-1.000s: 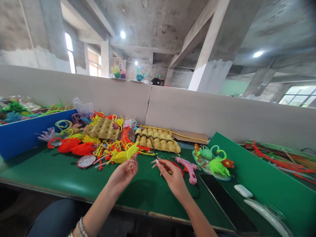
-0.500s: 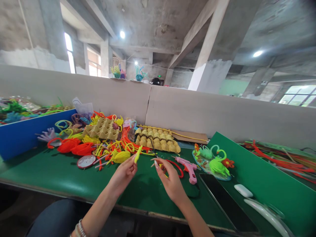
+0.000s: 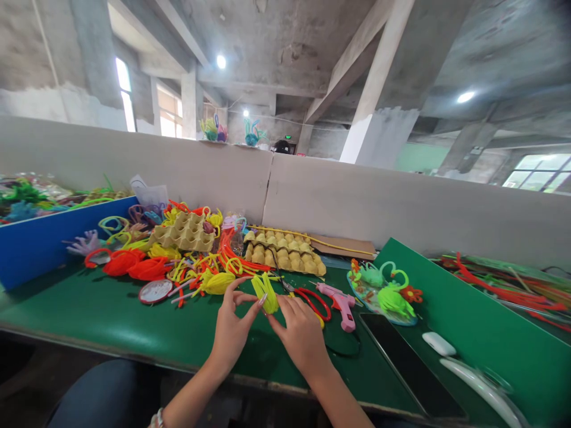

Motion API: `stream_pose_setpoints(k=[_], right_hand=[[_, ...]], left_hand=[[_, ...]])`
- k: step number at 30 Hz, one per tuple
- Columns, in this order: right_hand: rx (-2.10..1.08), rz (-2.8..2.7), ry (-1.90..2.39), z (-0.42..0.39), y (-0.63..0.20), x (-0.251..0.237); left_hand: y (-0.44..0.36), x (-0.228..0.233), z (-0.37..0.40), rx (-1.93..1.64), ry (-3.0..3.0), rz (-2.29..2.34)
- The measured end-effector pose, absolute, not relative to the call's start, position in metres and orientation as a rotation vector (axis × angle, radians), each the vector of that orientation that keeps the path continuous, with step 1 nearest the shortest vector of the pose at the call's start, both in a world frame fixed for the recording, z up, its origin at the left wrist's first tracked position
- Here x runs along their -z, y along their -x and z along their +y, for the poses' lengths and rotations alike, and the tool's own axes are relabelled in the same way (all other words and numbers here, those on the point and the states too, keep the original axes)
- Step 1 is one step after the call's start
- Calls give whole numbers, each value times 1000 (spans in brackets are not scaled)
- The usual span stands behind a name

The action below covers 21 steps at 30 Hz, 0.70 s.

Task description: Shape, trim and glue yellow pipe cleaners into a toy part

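Pinching a fuzzy yellow pipe-cleaner bundle [image 3: 266, 292] between both hands: left hand [image 3: 232, 327] and right hand [image 3: 300, 330] each closed on it, fingertips meeting, apparently to steady it. Red-handled scissors [image 3: 312, 300] and pink glue gun [image 3: 339, 303] lie just beyond the right hand, within reach.

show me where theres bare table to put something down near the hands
Bare green table lies left of the left hand, in front of the round mirror. Behind the hands, pipe cleaners crowd it; right of the right hand, scissors, glue gun.

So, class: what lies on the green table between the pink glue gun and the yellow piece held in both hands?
In the head view, red-handled scissors lie between the glue gun and the yellow piece.
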State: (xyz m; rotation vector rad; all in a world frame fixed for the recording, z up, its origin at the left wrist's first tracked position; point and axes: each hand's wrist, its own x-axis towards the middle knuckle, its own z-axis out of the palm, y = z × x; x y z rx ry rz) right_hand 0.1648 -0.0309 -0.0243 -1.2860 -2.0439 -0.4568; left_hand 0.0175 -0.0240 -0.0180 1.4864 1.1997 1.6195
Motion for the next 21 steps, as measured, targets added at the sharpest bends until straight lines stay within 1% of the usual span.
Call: stream_pose_setpoints(k=[8,15,21], right_hand=[[353,-2023,1304,-33,-162,18],[367,-2036,1280,-30,-164,22],[359,-2041,1263,-29,-163,25]], left_hand=[[-15,16,-23,-1598,-1533,1198],[-14,16,-23,-1572,-1561,1245],[-10,26,-16,-1512,-1635,1290]])
